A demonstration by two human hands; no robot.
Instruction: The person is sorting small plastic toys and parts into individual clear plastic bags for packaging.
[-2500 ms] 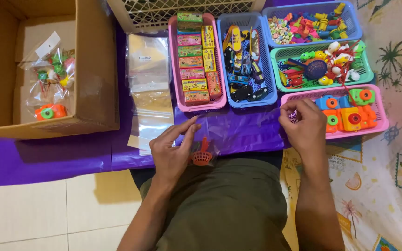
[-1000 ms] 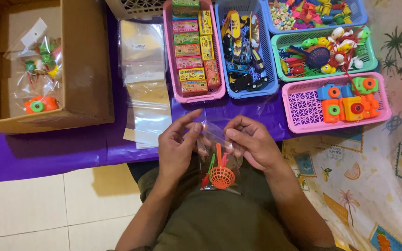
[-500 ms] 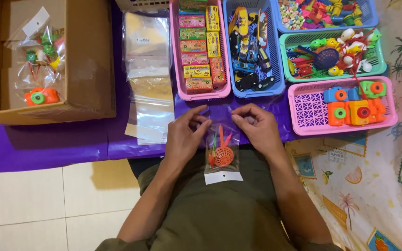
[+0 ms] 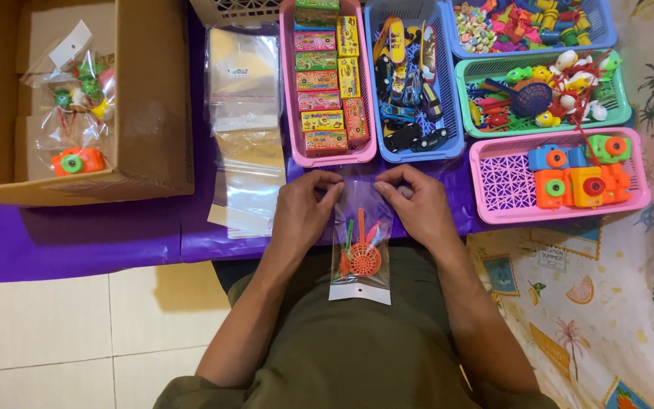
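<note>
While both hands pinch its top edge, left hand point(image 4: 302, 212) and right hand point(image 4: 420, 208) equally near, the clear bag point(image 4: 360, 250) hangs lengthwise toward six o'clock.

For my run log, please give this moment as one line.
left hand: holds bag top | right hand: holds bag top | bag: small toys inside, over lap

blue basket point(image 4: 527, 23) cut off, white crate point(image 4: 232, 11) cropped
</note>
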